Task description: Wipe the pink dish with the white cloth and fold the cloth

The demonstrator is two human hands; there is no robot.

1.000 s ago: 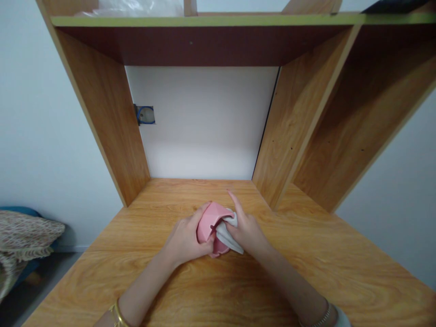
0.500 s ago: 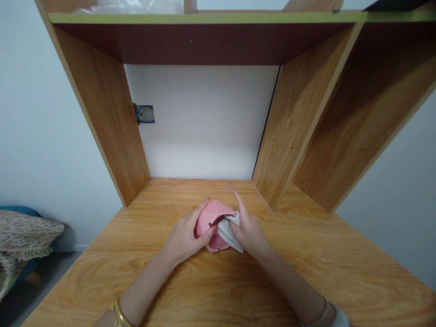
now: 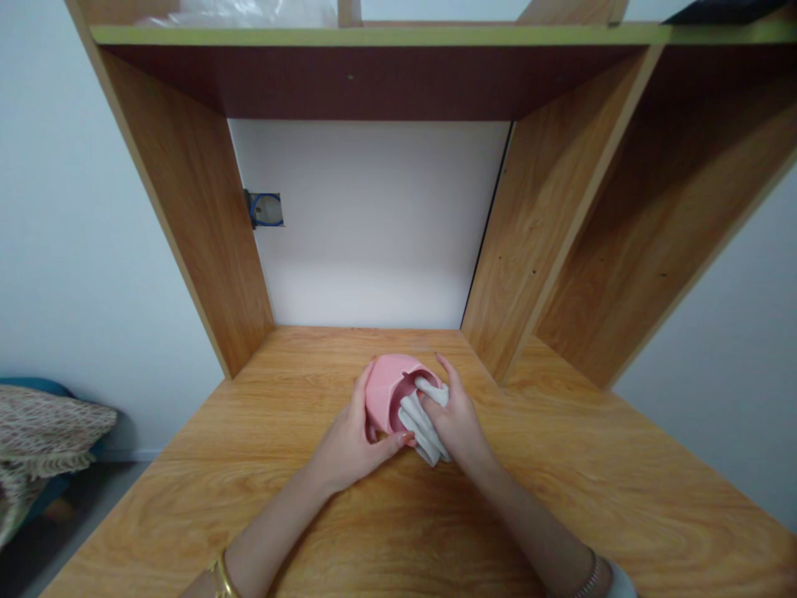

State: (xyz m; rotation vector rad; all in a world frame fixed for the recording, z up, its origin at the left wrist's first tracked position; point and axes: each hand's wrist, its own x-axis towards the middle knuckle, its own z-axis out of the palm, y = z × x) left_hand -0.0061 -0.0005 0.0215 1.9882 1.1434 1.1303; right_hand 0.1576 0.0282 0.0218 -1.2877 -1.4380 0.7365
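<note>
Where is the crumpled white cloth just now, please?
Head view, centre: the white cloth is in the right hand, pressed against the pink cup held by the left hand.

Between the hands, we lose the near side of the pink cup (image 3: 387, 390) behind the gripping left hand (image 3: 349, 444). The right hand (image 3: 459, 425) covers part of the white cloth (image 3: 424, 422). We cannot tell how far the cloth reaches inside. Far above the hands, clear plastic (image 3: 249, 10) on the top shelf (image 3: 436, 35) is cut by the upper edge. Up-left of them, a blue-ringed fitting (image 3: 265, 209) is too small to identify.
</note>
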